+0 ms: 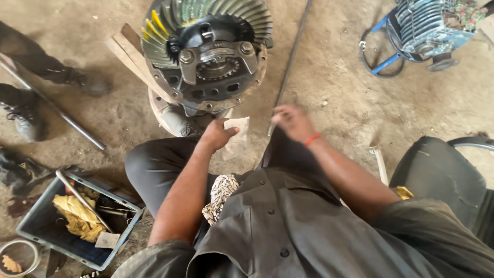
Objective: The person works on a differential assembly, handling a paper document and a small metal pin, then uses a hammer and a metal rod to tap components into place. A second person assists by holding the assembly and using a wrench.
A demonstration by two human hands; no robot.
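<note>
We see the left hand (216,135) pinching a pale paper scrap (236,136) at six o'clock of the differential gear (206,54); the right hand (292,122), blurred, fingers loosely curled, holds nothing

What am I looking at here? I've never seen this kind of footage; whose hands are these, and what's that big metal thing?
One camera, worn on a person's head, looks down at their lap and bare hands. The left hand holds a small, worn piece of pale paper. The right hand, blurred and with a red wristband, holds nothing that I can make out. Ahead on the dirt floor stands a large grey metal gear assembly with a toothed ring. At left lies a blue tray of tools and yellow rags.
</note>
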